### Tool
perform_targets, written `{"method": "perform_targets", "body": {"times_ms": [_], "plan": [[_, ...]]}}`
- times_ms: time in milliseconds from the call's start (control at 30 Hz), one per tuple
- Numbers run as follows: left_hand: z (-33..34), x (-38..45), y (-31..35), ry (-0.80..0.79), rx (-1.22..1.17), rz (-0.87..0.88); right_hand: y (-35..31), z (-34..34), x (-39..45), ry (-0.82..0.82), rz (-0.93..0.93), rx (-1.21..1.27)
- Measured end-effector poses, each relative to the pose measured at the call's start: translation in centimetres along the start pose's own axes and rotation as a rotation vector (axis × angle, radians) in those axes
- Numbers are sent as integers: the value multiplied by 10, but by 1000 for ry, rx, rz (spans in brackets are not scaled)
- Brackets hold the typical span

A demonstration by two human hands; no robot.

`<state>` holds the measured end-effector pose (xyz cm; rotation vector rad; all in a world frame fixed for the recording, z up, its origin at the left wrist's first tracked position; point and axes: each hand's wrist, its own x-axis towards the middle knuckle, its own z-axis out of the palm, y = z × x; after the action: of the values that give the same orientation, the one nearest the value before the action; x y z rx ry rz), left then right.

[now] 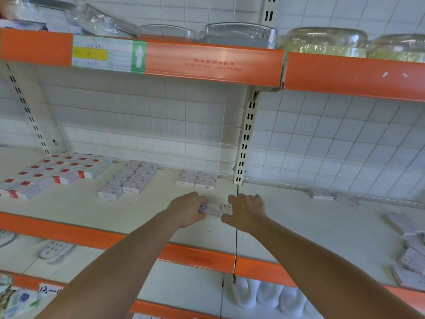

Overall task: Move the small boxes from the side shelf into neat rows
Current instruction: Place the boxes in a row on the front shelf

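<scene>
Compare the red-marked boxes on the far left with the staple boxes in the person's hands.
The red-marked boxes lie in many rows on the shelf, untouched; the staple boxes are few, gripped between left hand and right hand. Only the former show red patches. Both are small, flat and whitish.

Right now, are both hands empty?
No, the left hand and the right hand each grip small staples boxes just above the shelf.

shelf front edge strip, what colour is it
Orange: the shelf edge strip below both hands shows it best in the head view, the only one.
</scene>
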<state>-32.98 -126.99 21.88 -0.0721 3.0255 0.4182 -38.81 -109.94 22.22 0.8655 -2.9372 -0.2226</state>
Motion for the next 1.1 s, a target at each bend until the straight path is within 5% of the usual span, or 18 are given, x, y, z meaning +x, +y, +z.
{"method": "perform_targets", "body": {"times_ms": [600, 1100], "plan": [[-4, 21, -35, 52, -27, -106, -11, 4, 48, -12, -42, -27], [-23, 45, -116, 13, 24, 75, -77, 7, 86, -80, 223, 71]]}}
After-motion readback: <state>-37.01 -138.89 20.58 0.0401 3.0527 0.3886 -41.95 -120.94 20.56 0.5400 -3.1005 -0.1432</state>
